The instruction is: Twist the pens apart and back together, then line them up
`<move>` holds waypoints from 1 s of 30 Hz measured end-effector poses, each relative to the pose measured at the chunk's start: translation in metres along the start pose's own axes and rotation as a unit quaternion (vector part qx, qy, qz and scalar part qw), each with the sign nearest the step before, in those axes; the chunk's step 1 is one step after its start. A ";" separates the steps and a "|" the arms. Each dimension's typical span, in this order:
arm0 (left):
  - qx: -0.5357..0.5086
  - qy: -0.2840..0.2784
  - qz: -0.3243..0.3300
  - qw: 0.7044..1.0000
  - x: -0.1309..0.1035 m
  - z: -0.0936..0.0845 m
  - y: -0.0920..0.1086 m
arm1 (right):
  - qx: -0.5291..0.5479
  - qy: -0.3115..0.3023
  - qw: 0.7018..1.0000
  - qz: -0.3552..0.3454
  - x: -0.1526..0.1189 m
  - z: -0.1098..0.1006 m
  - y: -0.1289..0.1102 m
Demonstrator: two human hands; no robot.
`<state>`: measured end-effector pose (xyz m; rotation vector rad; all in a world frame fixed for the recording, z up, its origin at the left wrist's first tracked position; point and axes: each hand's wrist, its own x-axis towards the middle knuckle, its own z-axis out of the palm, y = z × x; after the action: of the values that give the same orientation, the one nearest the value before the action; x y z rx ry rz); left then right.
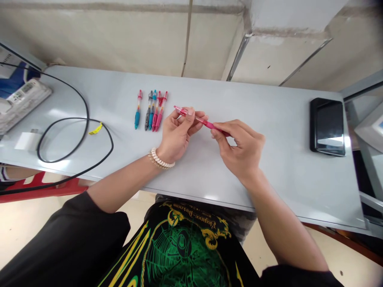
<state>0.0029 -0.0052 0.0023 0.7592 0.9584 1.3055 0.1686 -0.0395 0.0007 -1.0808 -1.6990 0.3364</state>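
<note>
Both hands hold one pink pen above the middle of the table, its clip end pointing up and left. My left hand pinches the clear upper barrel between thumb and fingers. The pink grip end is between the thumb and fingers of my right hand, which hide part of it. Left of my hands several pens lie side by side: a grey pen, a blue pen and two pink ones. Slightly apart from them is a pen with a blue grip and a pink top.
A black cable loops over the left of the table, with a yellow tag on it. Near it are a white charger plug and a power strip. A black device lies at the right end. The wall runs behind.
</note>
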 end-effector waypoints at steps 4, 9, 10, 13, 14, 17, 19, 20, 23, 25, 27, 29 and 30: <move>0.003 -0.022 0.023 0.999 0.001 -0.002 -0.001 | 0.058 -0.044 0.989 0.130 -0.003 0.002 -0.002; 0.043 0.019 0.052 0.998 0.001 -0.002 0.000 | 0.069 -0.028 0.993 0.088 -0.002 0.001 0.000; 0.047 0.022 0.055 0.997 0.001 -0.003 0.000 | 0.050 -0.023 0.997 0.051 -0.001 0.001 0.000; 0.057 0.029 0.054 0.996 0.002 -0.004 0.000 | 0.002 -0.012 0.999 -0.040 -0.001 0.001 0.001; 0.060 0.032 0.050 0.996 0.002 -0.004 0.000 | -0.007 -0.008 0.999 -0.053 -0.002 0.001 0.001; 0.056 0.037 0.037 0.997 0.001 -0.002 0.000 | -0.012 -0.019 1.000 -0.020 -0.005 0.004 0.002; 0.037 0.039 0.036 0.998 -0.001 0.001 0.000 | -0.009 -0.034 0.999 0.027 -0.006 0.004 0.002; 0.026 0.041 0.037 0.998 -0.002 0.002 0.000 | -0.007 -0.036 0.999 0.039 -0.006 0.004 0.001; 0.011 0.048 0.035 0.998 -0.001 0.003 0.000 | -0.004 -0.028 0.999 0.016 -0.004 0.001 0.000; 0.016 0.055 0.028 0.998 0.000 0.002 0.000 | -0.001 -0.038 0.999 0.013 -0.002 -0.001 -0.001; 0.022 0.060 0.023 0.998 0.001 0.001 -0.001 | 0.009 -0.045 0.998 0.045 -0.001 -0.002 -0.001; 0.024 0.064 0.022 0.997 0.002 0.000 -0.001 | 0.018 -0.044 0.997 0.057 -0.002 -0.002 -0.001; 0.023 0.064 0.023 0.997 0.002 0.000 -0.001 | 0.018 -0.043 0.998 0.051 -0.002 -0.002 -0.001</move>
<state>0.0032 -0.0030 0.0005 0.7446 1.0817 1.3885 0.1696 -0.0421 0.0009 -1.1431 -1.7113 0.4832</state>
